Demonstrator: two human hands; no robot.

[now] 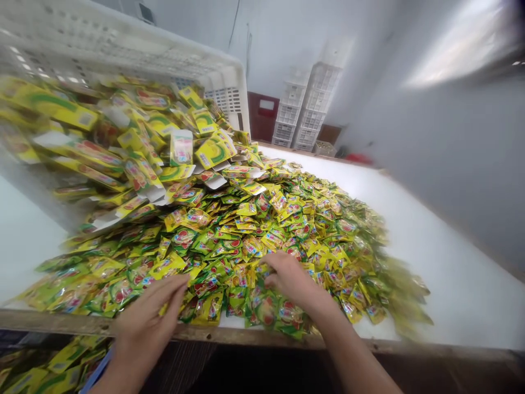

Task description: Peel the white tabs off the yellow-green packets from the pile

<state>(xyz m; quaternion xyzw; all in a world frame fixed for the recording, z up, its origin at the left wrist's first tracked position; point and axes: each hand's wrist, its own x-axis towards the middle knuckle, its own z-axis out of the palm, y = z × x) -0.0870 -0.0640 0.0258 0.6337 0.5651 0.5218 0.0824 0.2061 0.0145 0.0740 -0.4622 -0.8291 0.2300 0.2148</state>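
A wide heap of small shiny sachets [246,241], yellow and green with red fruit pictures, spreads over the white tabletop [459,284]. My left hand [151,312] is at the heap's near left edge, fingertips drawn together beside a yellow sachet; whether anything is pinched in them is hidden. Over the front middle of the heap, my right hand [291,279] has its fingers curled. A blurred green sachet [264,306] hangs just below its thumb and appears held. Small yellow card boxes [180,148], several with open flaps, spill toward the heap at the upper left.
A white perforated crate [221,71] lies tipped on its side, full of boxes. More yellow boxes [57,361] lie below the table's wooden front edge [197,332]. Stacked white crates [303,109] stand against the back wall, near a dark red panel [262,123].
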